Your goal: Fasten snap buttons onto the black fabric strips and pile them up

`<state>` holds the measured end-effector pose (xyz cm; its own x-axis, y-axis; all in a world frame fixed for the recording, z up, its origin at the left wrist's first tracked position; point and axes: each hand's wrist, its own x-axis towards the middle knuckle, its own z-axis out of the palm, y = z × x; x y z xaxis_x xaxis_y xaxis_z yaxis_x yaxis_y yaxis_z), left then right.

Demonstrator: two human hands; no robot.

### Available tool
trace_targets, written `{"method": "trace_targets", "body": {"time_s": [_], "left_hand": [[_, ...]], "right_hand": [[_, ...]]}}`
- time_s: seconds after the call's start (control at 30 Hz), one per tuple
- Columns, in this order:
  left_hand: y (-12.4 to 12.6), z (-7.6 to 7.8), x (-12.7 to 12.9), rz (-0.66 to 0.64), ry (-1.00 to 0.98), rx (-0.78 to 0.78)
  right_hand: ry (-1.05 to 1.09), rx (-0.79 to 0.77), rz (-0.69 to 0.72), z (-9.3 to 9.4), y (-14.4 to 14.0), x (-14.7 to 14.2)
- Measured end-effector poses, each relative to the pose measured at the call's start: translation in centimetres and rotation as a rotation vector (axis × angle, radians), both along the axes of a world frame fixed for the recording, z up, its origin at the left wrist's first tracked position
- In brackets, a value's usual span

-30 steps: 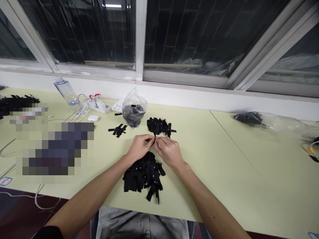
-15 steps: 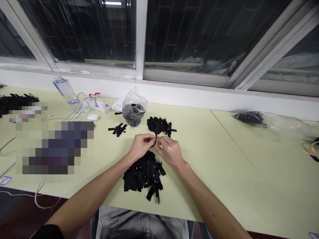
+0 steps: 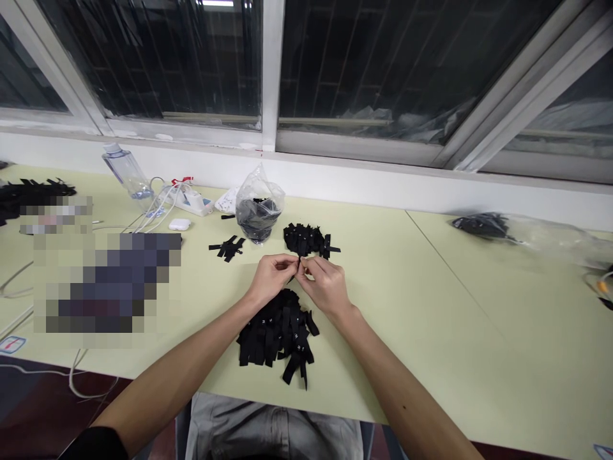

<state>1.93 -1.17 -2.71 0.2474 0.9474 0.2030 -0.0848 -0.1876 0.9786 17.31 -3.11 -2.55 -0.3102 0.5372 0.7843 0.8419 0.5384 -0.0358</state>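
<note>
Right grip (image 3: 327, 281) on black strip (image 3: 299, 262), broad tabletop (image 3: 387, 268) rightward to seam (image 3: 445, 262)

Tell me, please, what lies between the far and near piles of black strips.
Between the far pile and near pile, the head view shows the left hand and right hand, holding a black strip together.

A pale green table (image 3: 431, 338) crossed by a thin seam (image 3: 447, 264), a low white wall (image 3: 345, 176) behind, grey-framed windows (image 3: 270, 76) above with dark panes (image 3: 383, 70) (one catches a bright strip of light (image 3: 218, 3)), dark reddish floor (image 3: 52, 428) below.
</note>
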Motion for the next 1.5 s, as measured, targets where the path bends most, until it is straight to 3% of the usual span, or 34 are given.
{"method": "trace_targets", "body": {"time_s": [0.27,0.53,0.73,0.87,1.1,1.27,1.5], "left_hand": [[-0.2,0.5,0.4,-0.051,-0.08,-0.082],[0.4,0.0,-0.1,-0.131,-0.173,-0.12],[0.9,-0.4,-0.4,-0.083,-0.108,-0.049],[0.8,-0.5,-0.4,-0.083,-0.046,-0.019],[0.7,-0.8,-0.4,-0.031,0.09,0.039],[0.5,-0.8,-0.5,0.031,0.173,0.09],[0.5,-0.5,-0.8,-0.025,0.439,0.284]], "right_hand": [[0.122,-0.045,0.008,-0.5,0.3,0.3],[0.47,-0.245,0.185,0.4,-0.5,-0.3],[0.706,-0.368,0.052,0.7,-0.5,0.0],[0.63,-0.453,0.092,0.7,-0.4,0.4],[0.434,-0.44,0.12,0.9,-0.5,0.6],[0.427,-0.451,0.126,1.0,-0.5,0.7],[0.363,-0.512,0.122,0.4,-0.1,1.2]]}}
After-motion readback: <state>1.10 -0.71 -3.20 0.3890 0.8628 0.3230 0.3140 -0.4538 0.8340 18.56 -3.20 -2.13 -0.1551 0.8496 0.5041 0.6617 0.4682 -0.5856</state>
